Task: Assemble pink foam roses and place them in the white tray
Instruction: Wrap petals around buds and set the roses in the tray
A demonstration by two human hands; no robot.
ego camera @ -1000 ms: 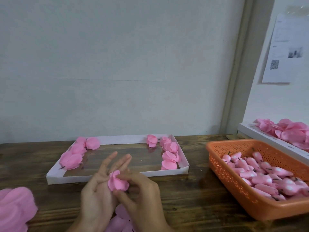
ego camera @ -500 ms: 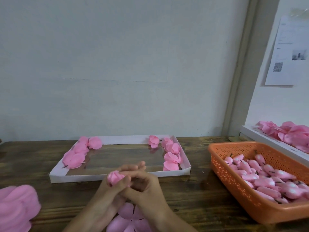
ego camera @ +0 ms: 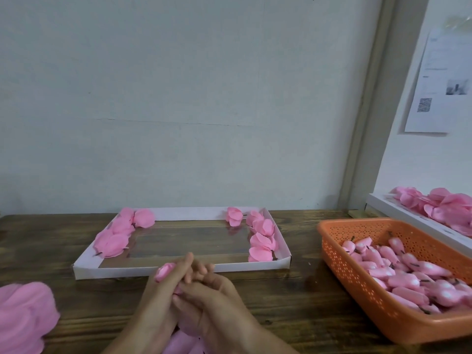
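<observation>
- Spanning our whole view, the dark wooden table [ego camera: 293, 302] carried everything, with both hands low at its near edge.
- Lying just beyond the hands, the shallow white cardboard tray [ego camera: 127, 272] ran its long axis left to right. Its near wall sat close behind our fingertips. Finished pink roses lined its two short ends, and the middle floor was bare.
- To the right, well apart from the hands, the orange perforated plastic basket [ego camera: 357, 297] held pink foam buds.
- We judged the coming move to be a short forward reach over the near wall. The left hand was nearer the tray's left half, and it carried the flower.
- Our right hand [ego camera: 212, 295] lay against the left one. Its fingers were curled inward, and they seemed to pinch the pink bit showing between the two hands.
- Our left hand [ego camera: 163, 297] gripped the flower, its fingers reaching up along the flower's right side toward the tray.
- The small pink foam rose [ego camera: 164, 271] peeked out at the left of those fingers, just short of the tray wall and not yet inside. We could not tell its stem's direction, since the hands hid it.
</observation>
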